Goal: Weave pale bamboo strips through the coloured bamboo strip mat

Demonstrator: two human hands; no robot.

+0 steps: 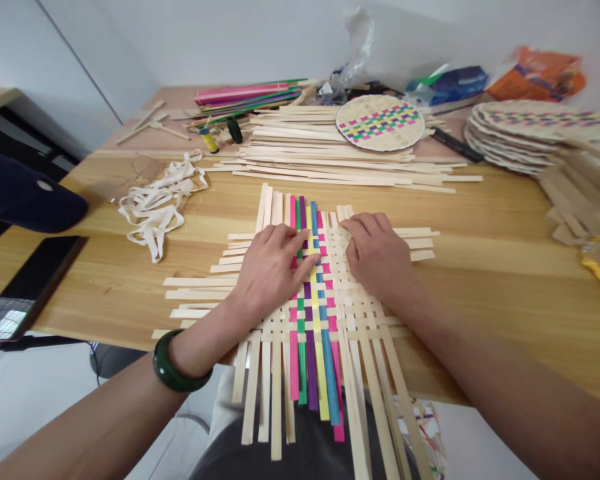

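A half-woven mat of flat strips [338, 303] lies before me at the table's front edge, with several loose ends hanging over it. Pale strips cross a lengthwise band of pink, green, purple, yellow and blue ones. My left hand [273, 267] rests on the mat's left part, thumb stretched over the coloured band and apart from the forefinger. On the upper right part lies my right hand [380, 257], its fingers bent down onto the pale weave, thumb and forefinger apart. Neither hand visibly pinches a strip; the undersides of the fingers are hidden.
Behind the mat lie loose pale strips [325, 157] and a bundle of coloured strips [245, 97]. A round woven disc [380, 123] rests on them, near stacked discs [510, 137]. At left are white tape [155, 207], a phone [30, 287] and a dark blue object [30, 193].
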